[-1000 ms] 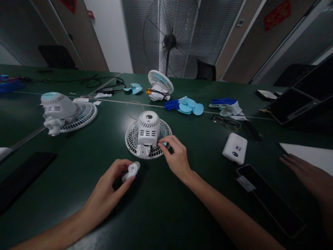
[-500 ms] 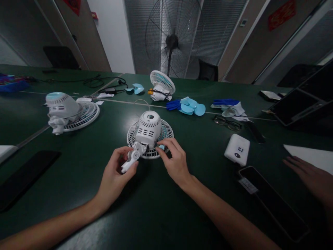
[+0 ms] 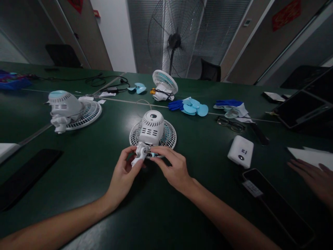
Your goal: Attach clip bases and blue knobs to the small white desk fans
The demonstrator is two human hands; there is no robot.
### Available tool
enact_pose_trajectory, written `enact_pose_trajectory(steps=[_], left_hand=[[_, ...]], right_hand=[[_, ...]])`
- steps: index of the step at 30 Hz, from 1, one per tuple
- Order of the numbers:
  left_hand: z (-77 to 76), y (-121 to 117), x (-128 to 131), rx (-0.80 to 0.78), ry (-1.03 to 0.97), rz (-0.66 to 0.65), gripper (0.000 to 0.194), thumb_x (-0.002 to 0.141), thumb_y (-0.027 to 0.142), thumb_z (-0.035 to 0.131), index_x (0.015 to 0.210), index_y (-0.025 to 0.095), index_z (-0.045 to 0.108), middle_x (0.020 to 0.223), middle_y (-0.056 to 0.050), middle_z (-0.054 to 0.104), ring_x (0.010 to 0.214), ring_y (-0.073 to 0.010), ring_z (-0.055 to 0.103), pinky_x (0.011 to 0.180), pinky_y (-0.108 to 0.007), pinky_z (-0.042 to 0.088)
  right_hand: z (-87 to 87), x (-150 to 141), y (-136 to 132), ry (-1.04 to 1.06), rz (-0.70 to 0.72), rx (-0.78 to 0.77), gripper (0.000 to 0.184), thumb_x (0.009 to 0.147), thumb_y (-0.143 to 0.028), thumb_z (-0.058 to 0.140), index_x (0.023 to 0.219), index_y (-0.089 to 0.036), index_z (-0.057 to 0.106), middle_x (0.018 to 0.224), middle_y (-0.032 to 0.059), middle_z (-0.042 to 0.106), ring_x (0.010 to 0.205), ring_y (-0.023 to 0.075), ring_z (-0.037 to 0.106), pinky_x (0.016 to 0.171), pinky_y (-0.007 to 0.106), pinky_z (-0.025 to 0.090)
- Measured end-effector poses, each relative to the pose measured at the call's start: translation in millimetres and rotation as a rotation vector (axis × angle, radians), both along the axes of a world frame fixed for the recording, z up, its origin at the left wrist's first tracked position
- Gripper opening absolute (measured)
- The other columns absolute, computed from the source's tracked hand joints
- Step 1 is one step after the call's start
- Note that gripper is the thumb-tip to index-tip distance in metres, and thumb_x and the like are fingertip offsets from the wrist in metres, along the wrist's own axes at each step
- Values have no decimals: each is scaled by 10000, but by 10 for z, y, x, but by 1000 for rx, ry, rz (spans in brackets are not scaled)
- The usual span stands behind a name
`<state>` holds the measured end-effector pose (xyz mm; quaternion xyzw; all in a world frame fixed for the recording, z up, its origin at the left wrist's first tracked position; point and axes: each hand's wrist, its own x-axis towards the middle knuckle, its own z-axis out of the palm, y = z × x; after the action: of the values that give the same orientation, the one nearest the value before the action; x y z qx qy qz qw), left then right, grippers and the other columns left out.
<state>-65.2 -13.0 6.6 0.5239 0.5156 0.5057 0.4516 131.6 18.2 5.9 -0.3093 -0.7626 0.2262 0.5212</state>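
Note:
In front of me a small white fan [image 3: 151, 127] rests face down on its round grille [image 3: 171, 137], its motor housing upward. My left hand [image 3: 121, 182] grips the white jointed bracket [image 3: 141, 152] at the near end of the housing, thumb below and fingers behind. Between the thumb and fingers of my right hand [image 3: 177, 168] is a light-blue knob screw [image 3: 153, 155], partly hidden by the fingers. Its thin metal shaft points left at the round hole of the bracket's joint. Whether the tip has entered the hole I cannot tell.
Another white fan [image 3: 66, 109] lies to the left, a third [image 3: 163, 86] farther back. Light-blue fan blades [image 3: 195, 107], blue-and-white gloves [image 3: 231, 108], glasses [image 3: 230, 124] and a white box [image 3: 241, 151] lie around. Another person's hand [image 3: 312, 177] rests at the right edge.
My right hand has moved left and slightly down, bringing the knob screw up to the bracket's joint. The left hand has shifted a little right with the bracket, whose angle has turned.

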Motion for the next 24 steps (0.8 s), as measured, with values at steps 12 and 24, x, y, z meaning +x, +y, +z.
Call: enact_pose_trajectory(steps=[12,24], left_hand=[[16,-13,47,22,-40,-58,461,894,367,748,1292,239,552,1137,-60,710,1031,-233,724,936,-387,619],[9,111,263,21,-158,-175,414,864,320,800,1164,241,527,1085,-36,671,940,-188,703,858,-331,608]], right_hand=[[9,-75,-44,175,-257,-155,216,961,-237,722,1171,-283,742,1111,54,772,976,228,738,861,416,647],[40,86,-62,99,-195,-112,258,986,-163,670,1191,-290,762,1047,45,721,969,204,711,878,383,618]])
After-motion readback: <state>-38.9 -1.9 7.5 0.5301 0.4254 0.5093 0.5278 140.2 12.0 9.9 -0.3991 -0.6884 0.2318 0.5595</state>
